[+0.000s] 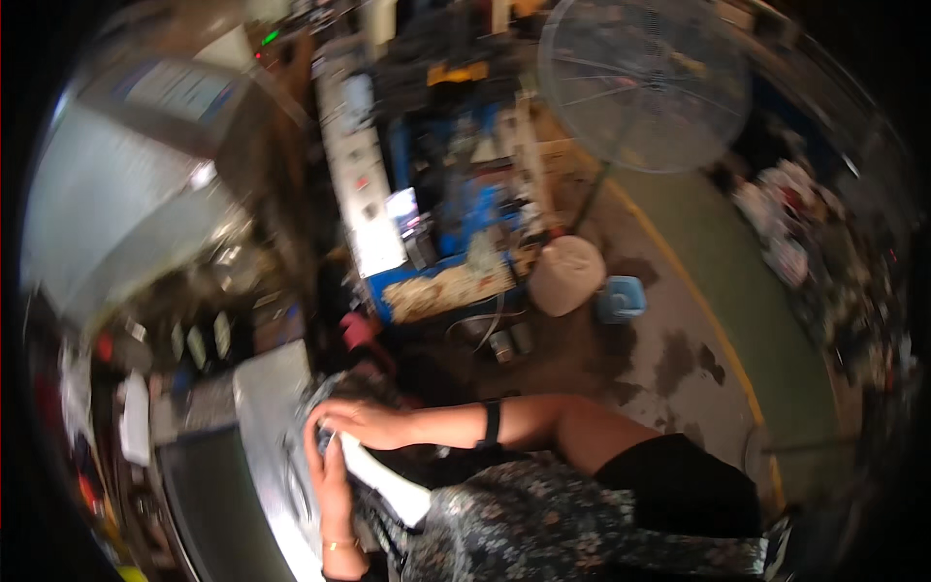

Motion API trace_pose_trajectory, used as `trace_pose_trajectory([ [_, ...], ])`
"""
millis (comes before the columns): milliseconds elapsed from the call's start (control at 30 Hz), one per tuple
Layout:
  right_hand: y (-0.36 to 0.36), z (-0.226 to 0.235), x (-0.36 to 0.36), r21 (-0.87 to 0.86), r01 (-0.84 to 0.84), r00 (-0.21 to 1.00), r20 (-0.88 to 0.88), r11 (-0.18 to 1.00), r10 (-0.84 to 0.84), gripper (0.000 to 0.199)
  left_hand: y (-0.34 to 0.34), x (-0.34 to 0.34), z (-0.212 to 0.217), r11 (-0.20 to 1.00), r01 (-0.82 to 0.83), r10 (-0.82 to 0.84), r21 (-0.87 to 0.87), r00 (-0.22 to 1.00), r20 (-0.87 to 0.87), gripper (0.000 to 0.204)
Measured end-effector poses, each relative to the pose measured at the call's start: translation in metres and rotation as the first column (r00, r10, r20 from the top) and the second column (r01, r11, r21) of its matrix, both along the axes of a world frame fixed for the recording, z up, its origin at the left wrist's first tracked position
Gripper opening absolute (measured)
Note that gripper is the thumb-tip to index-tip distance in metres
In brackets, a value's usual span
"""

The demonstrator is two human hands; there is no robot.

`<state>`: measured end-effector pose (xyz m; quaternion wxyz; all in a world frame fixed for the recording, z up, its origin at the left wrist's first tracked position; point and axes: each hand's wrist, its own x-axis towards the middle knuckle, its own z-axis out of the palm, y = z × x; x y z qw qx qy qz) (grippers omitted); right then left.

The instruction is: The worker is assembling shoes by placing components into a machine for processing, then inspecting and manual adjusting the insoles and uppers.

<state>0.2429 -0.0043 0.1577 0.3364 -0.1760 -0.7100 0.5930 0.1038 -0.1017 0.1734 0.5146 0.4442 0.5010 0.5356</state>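
At the far left, the metal work surface (267, 417) runs down the picture, with a dark panel just beside it. My left hand (330, 475) comes up from the lower edge, a thin bracelet at the wrist, its fingers curled around the near end of a white piece (383, 475) that lies at a slant across the edge of the surface. The grip looks closed on that piece, though the blur keeps me from seeing each finger.

My right hand (354, 422) reaches in from the right with a dark band (493, 422) on the forearm. It lies flat and palm-down over the top end of the same white piece, pressing rather than pinching, and touches my left fingertips.

As I judge it, the piece is on the surface and held, but nothing shows it finished; the work on it seems to be midway.

Further right, the stained floor (669, 359) holds a pale round bag (567, 274), a small blue box (621, 298) and a standing fan (645, 82).
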Motion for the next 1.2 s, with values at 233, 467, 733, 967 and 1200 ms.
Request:
trace_pose_trajectory([
  [233, -0.007, -0.008, 0.027, 0.046, 0.005, 1.000, 0.020, 0.999, -0.006, 0.052, 0.005, 0.001, -0.004, 0.993, 0.120, -0.113, 0.020, 0.973, -0.200, 0.094],
  [467, -0.005, 0.000, 0.030, -0.040, -0.182, 0.981, -0.082, 0.983, 0.178, 0.075, -0.005, 0.006, 0.010, 0.997, 0.079, -0.077, 0.019, 0.992, -0.097, 0.104],
  [733, 0.006, 0.022, 0.126, -0.552, -0.325, 0.919, -0.377, 0.768, 0.118, 0.067, -0.030, 0.067, 0.072, 0.871, 0.346, -0.088, 0.349, 0.808, -0.582, 0.087],
  [967, -0.028, -0.002, 0.205, -0.822, -0.262, 0.965, -0.225, 0.507, 0.133, 0.060, -0.010, 0.007, 0.015, 0.982, -0.187, 0.187, 0.021, 0.982, -0.007, 0.025],
  [1200, -0.058, -0.053, 0.196, -0.918, 0.001, 0.927, -0.147, 0.396, -0.344, 0.039, 0.011, -0.121, -0.119, 0.764, -0.595, 0.641, 0.250, 0.656, -0.398, 0.038],
])
